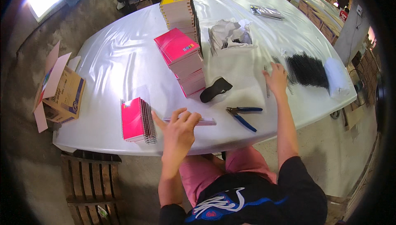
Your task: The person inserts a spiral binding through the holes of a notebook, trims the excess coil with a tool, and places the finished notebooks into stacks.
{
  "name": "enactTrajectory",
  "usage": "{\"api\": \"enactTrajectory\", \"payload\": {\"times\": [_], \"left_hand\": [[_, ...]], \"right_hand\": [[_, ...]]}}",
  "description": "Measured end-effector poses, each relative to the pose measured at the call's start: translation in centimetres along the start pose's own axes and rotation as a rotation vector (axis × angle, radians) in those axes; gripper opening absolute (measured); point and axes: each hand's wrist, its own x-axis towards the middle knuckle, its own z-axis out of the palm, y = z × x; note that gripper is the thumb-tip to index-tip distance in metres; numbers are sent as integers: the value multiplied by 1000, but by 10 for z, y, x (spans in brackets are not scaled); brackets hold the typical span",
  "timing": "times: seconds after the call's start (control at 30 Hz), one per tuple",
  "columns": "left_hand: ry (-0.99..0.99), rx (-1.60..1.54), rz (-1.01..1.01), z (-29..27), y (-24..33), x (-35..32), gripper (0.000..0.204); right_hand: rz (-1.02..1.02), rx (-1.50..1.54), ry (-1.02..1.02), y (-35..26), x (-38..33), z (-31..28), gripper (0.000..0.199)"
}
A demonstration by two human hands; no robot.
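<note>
My left hand (179, 132) is closed over a thin pad of paper (206, 121), seen nearly edge-on near the table's front edge; the hand hides most of it. To its left is a small stack of pink spiral notebooks (134, 120), their wire bindings facing my hand. My right hand (278, 80) reaches to the right side, thumb and fingers apart, among loose black spiral wires (267, 85). Whether a fingertip touches one, I cannot tell. Blue-handled pliers (243, 116) lie with jaws to the left between my hands, beside a black cloth-like piece (215, 90).
Tall stacks of pink notebooks (181, 56) and yellow-topped notebooks (175, 8) stand mid-table. Behind them sits an open box (235, 45) with crumpled paper. A pile of black spiral wires (307, 69) lies beside a white roll (336, 76). A cardboard box (64, 93) is off the left edge.
</note>
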Motion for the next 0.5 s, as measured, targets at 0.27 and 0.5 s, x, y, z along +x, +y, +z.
{"api": "enactTrajectory", "payload": {"times": [0.27, 0.5], "left_hand": [[180, 5, -218, 56, 20, -19, 37], [457, -17, -227, 86, 14, -13, 45]], "right_hand": [[-282, 308, -210, 6, -14, 27, 26], [-588, 848, -611, -81, -101, -55, 27]]}}
